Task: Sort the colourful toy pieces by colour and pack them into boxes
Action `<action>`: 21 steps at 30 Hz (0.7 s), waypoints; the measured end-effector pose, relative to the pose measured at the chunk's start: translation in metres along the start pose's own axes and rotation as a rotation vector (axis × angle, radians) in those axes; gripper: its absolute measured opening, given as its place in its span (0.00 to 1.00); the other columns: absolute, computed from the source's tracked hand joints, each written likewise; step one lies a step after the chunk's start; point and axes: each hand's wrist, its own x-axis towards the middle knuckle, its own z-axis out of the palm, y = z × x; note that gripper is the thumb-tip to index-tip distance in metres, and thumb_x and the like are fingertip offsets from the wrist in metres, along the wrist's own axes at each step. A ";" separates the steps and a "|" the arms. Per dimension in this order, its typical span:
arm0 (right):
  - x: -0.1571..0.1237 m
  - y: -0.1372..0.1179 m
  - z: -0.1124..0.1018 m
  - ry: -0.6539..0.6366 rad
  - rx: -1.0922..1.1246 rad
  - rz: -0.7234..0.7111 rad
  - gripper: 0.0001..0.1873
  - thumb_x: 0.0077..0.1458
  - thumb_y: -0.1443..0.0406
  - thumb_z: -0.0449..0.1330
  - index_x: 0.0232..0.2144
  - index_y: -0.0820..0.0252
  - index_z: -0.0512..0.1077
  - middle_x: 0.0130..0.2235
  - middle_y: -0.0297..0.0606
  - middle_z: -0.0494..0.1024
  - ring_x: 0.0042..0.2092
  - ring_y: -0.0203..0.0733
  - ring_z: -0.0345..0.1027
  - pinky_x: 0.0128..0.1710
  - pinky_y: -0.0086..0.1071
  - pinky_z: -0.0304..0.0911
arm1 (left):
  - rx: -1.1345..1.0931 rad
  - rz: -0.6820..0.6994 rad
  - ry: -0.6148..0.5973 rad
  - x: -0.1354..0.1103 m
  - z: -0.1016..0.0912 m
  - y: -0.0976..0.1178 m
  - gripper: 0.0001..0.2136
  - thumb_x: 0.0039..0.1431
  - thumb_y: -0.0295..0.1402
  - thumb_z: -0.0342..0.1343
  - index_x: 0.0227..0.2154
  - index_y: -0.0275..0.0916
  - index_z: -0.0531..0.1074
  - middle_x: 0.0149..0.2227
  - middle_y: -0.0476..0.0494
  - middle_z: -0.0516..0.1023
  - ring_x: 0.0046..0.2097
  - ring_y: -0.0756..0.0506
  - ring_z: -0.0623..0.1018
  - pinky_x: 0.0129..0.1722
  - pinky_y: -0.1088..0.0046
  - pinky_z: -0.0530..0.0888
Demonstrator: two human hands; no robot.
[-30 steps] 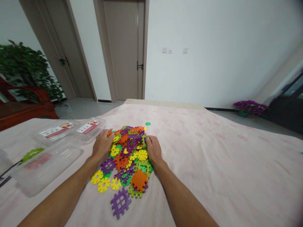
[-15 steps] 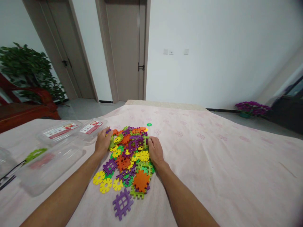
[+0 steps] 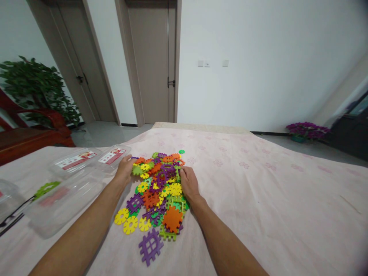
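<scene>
A heap of flat plastic interlocking pieces (image 3: pixel 156 184), in orange, purple, yellow and green, lies on the pink cloth in front of me. My left hand (image 3: pixel 124 171) rests against the heap's left side, fingers curled into the pieces. My right hand (image 3: pixel 188 182) presses against the right side, fingers bent onto the pieces. A purple grid piece (image 3: pixel 150 246) lies nearest me, apart from the heap. One green round piece (image 3: pixel 181 151) sits alone beyond the heap.
The pink flowered cloth (image 3: pixel 258 199) covers a wide table. Clear plastic boxes with red labels (image 3: pixel 74 172) stand at the left, one holding a green piece (image 3: pixel 46 188). Doors, a leafy plant (image 3: pixel 37 92) and a red wooden seat are behind.
Both hands stay on the two sides of the heap. The left hand has slid slightly further along the heap's far left edge; the view has shifted a little.
</scene>
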 end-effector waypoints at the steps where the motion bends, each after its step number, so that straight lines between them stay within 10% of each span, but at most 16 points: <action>1: 0.000 0.000 0.000 0.001 0.002 -0.005 0.18 0.65 0.58 0.46 0.39 0.58 0.74 0.44 0.45 0.76 0.48 0.49 0.66 0.53 0.42 0.60 | -0.027 -0.022 -0.012 -0.002 0.000 0.004 0.24 0.50 0.32 0.59 0.53 0.37 0.71 0.35 0.44 0.77 0.35 0.46 0.80 0.36 0.68 0.78; 8: -0.001 0.000 -0.001 0.019 0.041 -0.019 0.20 0.66 0.56 0.45 0.37 0.56 0.74 0.43 0.43 0.77 0.47 0.47 0.67 0.54 0.41 0.61 | -0.335 -0.121 -0.540 -0.046 0.004 0.039 0.17 0.53 0.34 0.63 0.47 0.39 0.76 0.49 0.37 0.79 0.49 0.43 0.80 0.46 0.63 0.80; 16: -0.004 0.000 -0.002 0.066 0.170 0.026 0.26 0.67 0.53 0.45 0.54 0.60 0.73 0.56 0.47 0.76 0.59 0.47 0.66 0.63 0.44 0.57 | 0.697 0.860 -0.910 -0.152 -0.033 -0.002 0.44 0.44 0.51 0.69 0.67 0.54 0.63 0.72 0.39 0.57 0.71 0.27 0.56 0.67 0.39 0.57; 21: -0.007 -0.007 -0.002 -0.031 0.123 -0.062 0.26 0.68 0.53 0.46 0.57 0.59 0.72 0.59 0.46 0.74 0.61 0.47 0.65 0.65 0.44 0.56 | 0.930 1.113 -0.774 -0.167 -0.040 -0.038 0.44 0.48 0.37 0.65 0.70 0.55 0.56 0.74 0.36 0.47 0.72 0.26 0.52 0.67 0.33 0.48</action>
